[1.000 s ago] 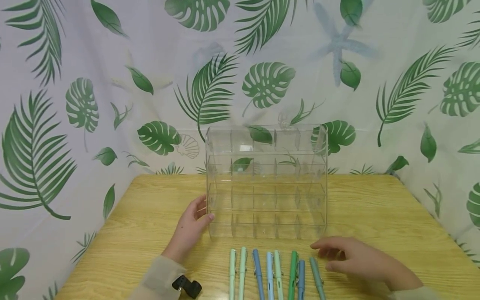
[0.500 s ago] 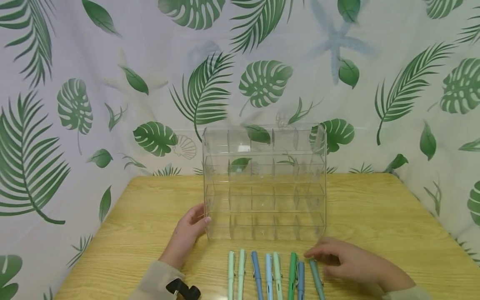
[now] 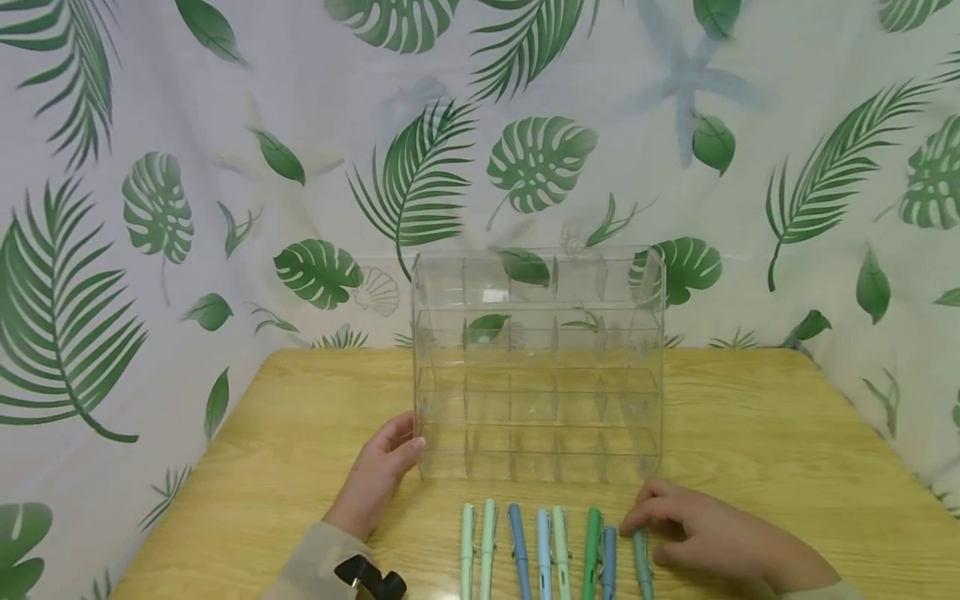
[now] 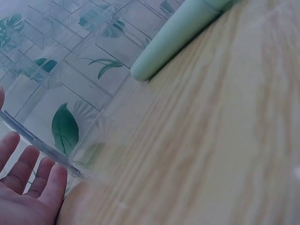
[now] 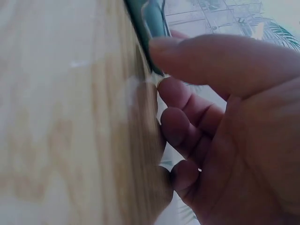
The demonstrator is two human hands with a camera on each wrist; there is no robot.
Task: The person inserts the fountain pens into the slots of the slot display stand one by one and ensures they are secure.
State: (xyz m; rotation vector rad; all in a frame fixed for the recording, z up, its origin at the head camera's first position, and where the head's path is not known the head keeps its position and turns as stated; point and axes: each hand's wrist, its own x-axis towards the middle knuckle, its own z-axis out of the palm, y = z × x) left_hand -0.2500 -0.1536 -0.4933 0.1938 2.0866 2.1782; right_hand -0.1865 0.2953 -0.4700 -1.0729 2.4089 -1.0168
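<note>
A clear plastic organizer (image 3: pixel 538 426) with rows of small compartments stands upright on the table. My left hand (image 3: pixel 372 482) holds its lower left edge, thumb at the front and the other fingers round the side. In the left wrist view those fingers (image 4: pixel 29 171) lie along the clear edge. At the right end of a row of pens, my right hand (image 3: pixel 701 529) pinches a grey-green pen (image 3: pixel 642 571) near its top end. The right wrist view shows the thumb on this pen (image 5: pixel 149 28) by its metal clip, with the other fingers curled below.
Left of the grey-green pen lie several more: pale green (image 3: pixel 467 550), dark blue (image 3: pixel 518 550), light blue (image 3: pixel 543 550), bright green (image 3: pixel 591 550) and blue (image 3: pixel 609 562). The wooden table (image 3: pixel 757 433) meets a leaf-print cloth (image 3: pixel 540 75) behind. A black clamp-like piece (image 3: pixel 371 577) sits by the left sleeve.
My right hand has come down over the grey-green pen, and its thumb and index finger have closed on the top end. The left hand stays at the organizer's edge. The view shifts slightly.
</note>
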